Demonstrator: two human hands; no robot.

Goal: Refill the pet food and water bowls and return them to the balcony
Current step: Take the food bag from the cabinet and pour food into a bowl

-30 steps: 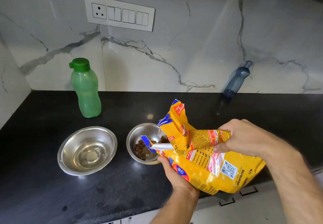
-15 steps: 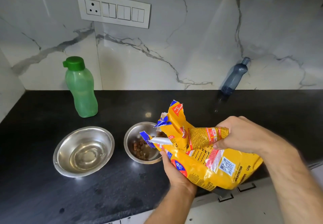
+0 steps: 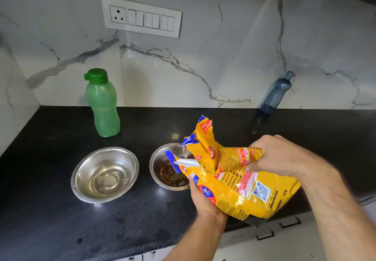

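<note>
— Hardly anything has moved since a second ago: the yellow food bag is tipped the same way over the smaller steel bowl, and both hands are where they were.

— How is the bag held?

— Left hand cups it from below near the torn mouth; right hand is clenched round the folded top flap. The bag lies tilted, its ragged blue-and-silver opening pointing to nine o'clock, right over the bowl's rim.

— And the counter?

— Black speckled stone, glossy, with light spots on it. Behind it a white marble wall with grey veins, and a white switch plate at twelve o'clock. Pale drawer fronts show under the counter edge at five o'clock.

— What else stands on it?

— A green bottle with a darker green cap, upright at ten o'clock of the bowls. A dark blue-grey bottle at two o'clock against the wall.

— The bowls?

— The smaller one holds brown kibble, a shallow layer, and the bag hides its right side. At nine o'clock of it, just beside but apart, sits a wider steel bowl with clear water in its bottom.
</note>
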